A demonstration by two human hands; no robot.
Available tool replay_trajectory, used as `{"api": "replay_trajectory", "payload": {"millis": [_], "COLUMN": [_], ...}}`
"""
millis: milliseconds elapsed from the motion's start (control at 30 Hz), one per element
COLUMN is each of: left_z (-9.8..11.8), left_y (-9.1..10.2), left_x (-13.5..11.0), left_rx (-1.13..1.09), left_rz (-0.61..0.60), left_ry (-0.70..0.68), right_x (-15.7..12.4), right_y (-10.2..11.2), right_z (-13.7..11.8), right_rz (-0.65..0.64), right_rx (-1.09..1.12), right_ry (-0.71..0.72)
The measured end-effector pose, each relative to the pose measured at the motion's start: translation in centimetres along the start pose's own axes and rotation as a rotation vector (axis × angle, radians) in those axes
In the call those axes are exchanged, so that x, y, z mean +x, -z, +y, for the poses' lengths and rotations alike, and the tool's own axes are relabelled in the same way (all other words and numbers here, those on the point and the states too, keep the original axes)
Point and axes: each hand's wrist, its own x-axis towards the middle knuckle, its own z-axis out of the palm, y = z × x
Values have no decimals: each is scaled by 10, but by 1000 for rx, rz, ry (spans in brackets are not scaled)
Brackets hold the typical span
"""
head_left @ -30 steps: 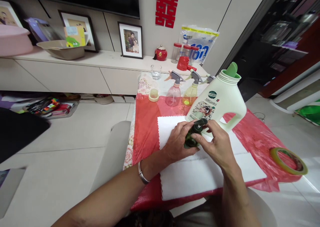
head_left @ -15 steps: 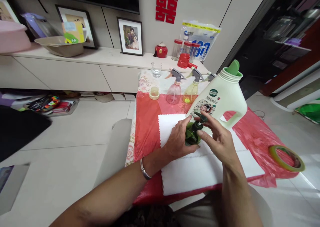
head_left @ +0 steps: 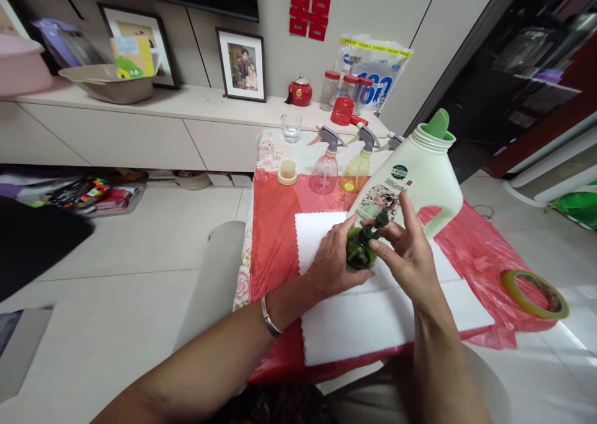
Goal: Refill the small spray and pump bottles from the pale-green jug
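A green pump bottle (head_left: pixel 358 254) with a dark pump top (head_left: pixel 373 226) stands over a white mat (head_left: pixel 359 331). My left hand (head_left: pixel 333 256) is wrapped round the bottle's body from the left. My right hand (head_left: pixel 405 244) pinches the pump's collar between thumb and fingers, its index finger raised. Right behind the hands is a large pale green detergent jug (head_left: pixel 410 175) with its mouth uncapped and a green spout showing. A pale cap (head_left: pixel 287 172) sits at the table's left side.
A pink spray bottle (head_left: pixel 324 172) and a yellow spray bottle (head_left: pixel 357 172) stand behind, with a third spray head partly hidden by the jug. A glass cup (head_left: pixel 291 127) is at the back. A tape roll (head_left: pixel 535 294) lies on the red plastic sheet (head_left: pixel 275 244) at right.
My right index finger has lifted off the pump and now points up. The pump head has turned in my right hand's fingers. My left hand keeps its hold on the bottle.
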Motion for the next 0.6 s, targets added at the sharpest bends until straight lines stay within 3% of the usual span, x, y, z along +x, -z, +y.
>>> {"api": "replay_trajectory", "payload": {"millis": [133,333,533,600], "left_z": [0,1,0,0], "left_y": [0,-1,0,0], "left_x": [-1,0,-1,-1], "left_rx": [-2,-25,-9,-6], "left_rz": [7,2,2,-1], "left_ry": [10,42,27,31], "right_x": [4,2,6,6], "right_y": [-5,3,0,1], "right_z": [0,4,9,6], "right_rz": [133,-100,32,3], "right_rx": [-60,220,85,33], "right_ry": [-6,-82,-1,12]}}
